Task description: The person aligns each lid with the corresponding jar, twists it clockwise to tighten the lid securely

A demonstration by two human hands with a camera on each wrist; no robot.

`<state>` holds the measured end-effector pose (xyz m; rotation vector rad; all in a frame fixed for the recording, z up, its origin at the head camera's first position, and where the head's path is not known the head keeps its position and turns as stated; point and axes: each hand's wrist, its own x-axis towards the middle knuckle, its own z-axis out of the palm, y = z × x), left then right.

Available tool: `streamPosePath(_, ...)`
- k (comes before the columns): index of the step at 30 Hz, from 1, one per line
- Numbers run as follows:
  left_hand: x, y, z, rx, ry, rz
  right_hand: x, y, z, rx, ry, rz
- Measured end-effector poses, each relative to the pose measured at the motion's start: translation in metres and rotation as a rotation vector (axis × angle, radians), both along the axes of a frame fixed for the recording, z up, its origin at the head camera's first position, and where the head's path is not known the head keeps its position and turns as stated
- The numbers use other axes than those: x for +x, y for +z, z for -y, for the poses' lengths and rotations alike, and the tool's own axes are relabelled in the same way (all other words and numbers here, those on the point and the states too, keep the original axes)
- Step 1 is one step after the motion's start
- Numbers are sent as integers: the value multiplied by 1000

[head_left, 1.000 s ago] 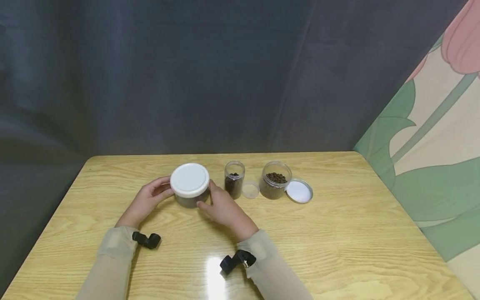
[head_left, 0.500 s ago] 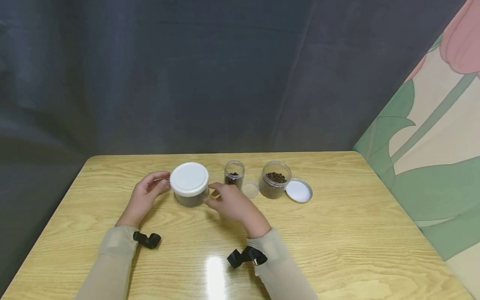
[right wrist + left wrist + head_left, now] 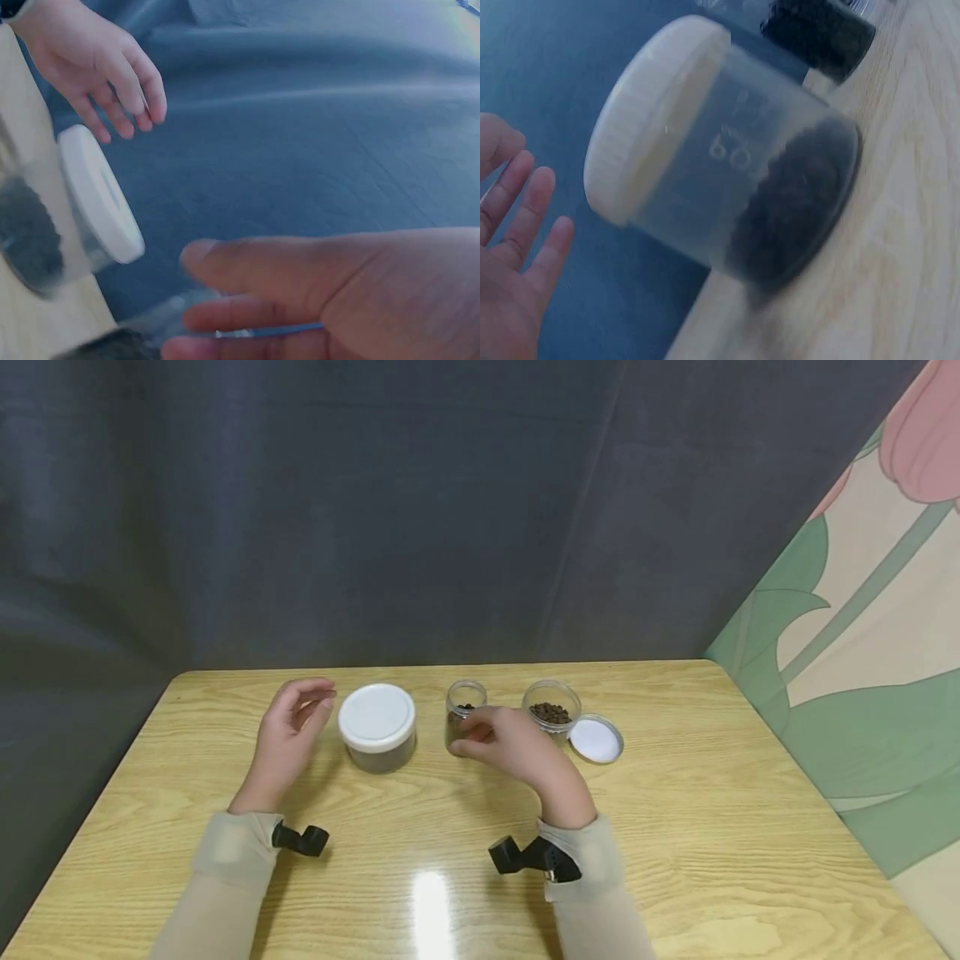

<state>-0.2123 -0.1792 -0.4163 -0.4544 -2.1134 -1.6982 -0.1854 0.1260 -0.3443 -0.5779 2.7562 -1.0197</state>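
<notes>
A clear jar with a white screw lid (image 3: 377,718) stands upright on the table, dark beans filling its lower part (image 3: 795,206). To its left, my left hand (image 3: 288,727) is held apart from it, with loosely bent fingers and nothing in them. My right hand (image 3: 513,747) is at the narrow clear jar (image 3: 454,727), which has no lid and holds dark beans; its thumb and fingers overlap the jar's right side. In the right wrist view those fingers (image 3: 247,266) reach out fairly straight beside the blurred narrow jar (image 3: 169,315).
Right of the narrow jar is a wider open jar (image 3: 551,700) with brown beans, partly behind my right hand. A round lid with a white inside (image 3: 597,741) lies beside it. The wooden table (image 3: 690,827) ends at a dark curtain (image 3: 420,527).
Both hands have left the white-lidded jar: the left drew back up and left, the right moved right to the narrow jar. My right hand now hides the small clear lid.
</notes>
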Motion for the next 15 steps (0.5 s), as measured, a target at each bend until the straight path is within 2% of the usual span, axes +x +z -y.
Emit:
streamPosePath(4, 5, 8, -8, -7, 7, -36, -2, 2, -12, 25, -21, -9)
streamPosePath(9, 10, 17, -22, -48, 7, -93, -5, 2, -22, 53, -102, 40)
streamPosePath(15, 16, 22, -45, -87, -40, -166, -12, -2, -26, 39, -190, 100)
